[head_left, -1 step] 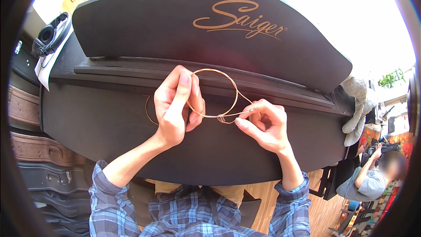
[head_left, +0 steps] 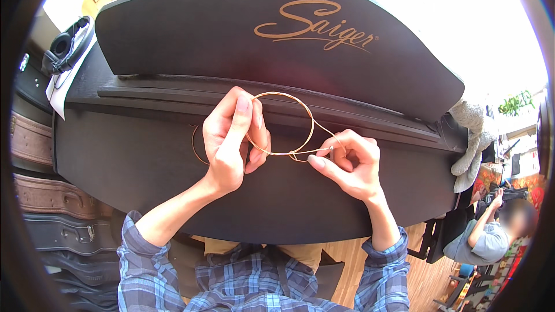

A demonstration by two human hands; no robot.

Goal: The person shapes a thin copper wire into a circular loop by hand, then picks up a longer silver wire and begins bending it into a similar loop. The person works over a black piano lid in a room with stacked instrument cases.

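A coiled gold-coloured guitar string (head_left: 310, 133) forms a ring between my hands, above a black piano-like surface (head_left: 260, 208). My left hand (head_left: 234, 133) is closed on the ring's left side, thumb pressed against the fingers. On the right, the string's loose ends leave the ring, and my right hand (head_left: 350, 162) pinches one with thumb and forefinger. A small silvery ball end shows at those fingertips. A little loop of string crosses the ring's lower right. Partly hidden behind my left hand, another thin coppery string (head_left: 195, 145) lies curved on the surface.
A black upright panel (head_left: 202, 29) with gold script rises behind a ledge. Headphones (head_left: 60, 49) rest at the far left, and a grey plush toy (head_left: 471, 133) hangs at the right edge. Instrument cases (head_left: 55, 196) are stacked left. Another person (head_left: 485, 231) is at the lower right.
My right hand's fingers have shifted very slightly, and the ball end has dropped a little. The small loop at the ring's lower right looks thinner. My left hand holds almost still.
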